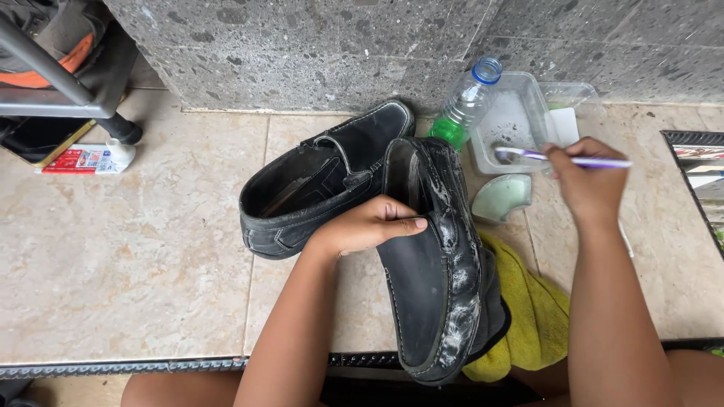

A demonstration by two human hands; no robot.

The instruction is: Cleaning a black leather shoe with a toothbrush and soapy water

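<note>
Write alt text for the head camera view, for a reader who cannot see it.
The left hand steadies a black loafer streaked with white foam along one side, while the right hand holds a purple toothbrush over a clear plastic tub. A second black loafer, a plastic bottle and a yellow cloth lie on the tiled floor.

Head view, close, steeply downward
</note>
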